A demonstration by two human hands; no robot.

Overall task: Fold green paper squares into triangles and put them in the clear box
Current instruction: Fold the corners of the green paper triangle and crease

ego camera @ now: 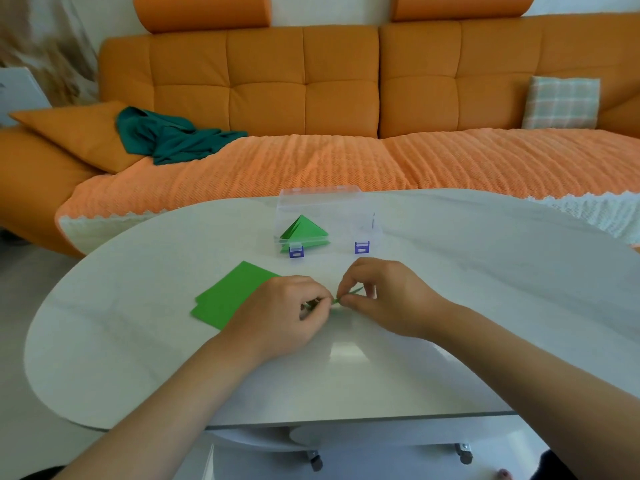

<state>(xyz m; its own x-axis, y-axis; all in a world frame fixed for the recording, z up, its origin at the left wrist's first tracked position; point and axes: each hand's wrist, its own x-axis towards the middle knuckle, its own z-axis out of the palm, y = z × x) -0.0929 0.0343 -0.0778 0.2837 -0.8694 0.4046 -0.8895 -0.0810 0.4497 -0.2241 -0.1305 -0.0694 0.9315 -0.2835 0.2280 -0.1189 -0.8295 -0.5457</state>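
Note:
A green paper piece [348, 295] is pinched between my left hand [291, 311] and my right hand [377, 294] just above the white table [450, 271]; only a thin edge of it shows between the fingers. A stack of flat green paper squares [228, 296] lies to the left, partly under my left hand. The clear box [325, 216] with purple latches stands open behind my hands. Folded green triangles [304, 233] sit in its left part.
An orange sofa [311, 98] runs behind the table, with a teal cloth [166, 136] and a checked cushion [561, 102] on it. The table's near edge curves across the lower view, with castors below.

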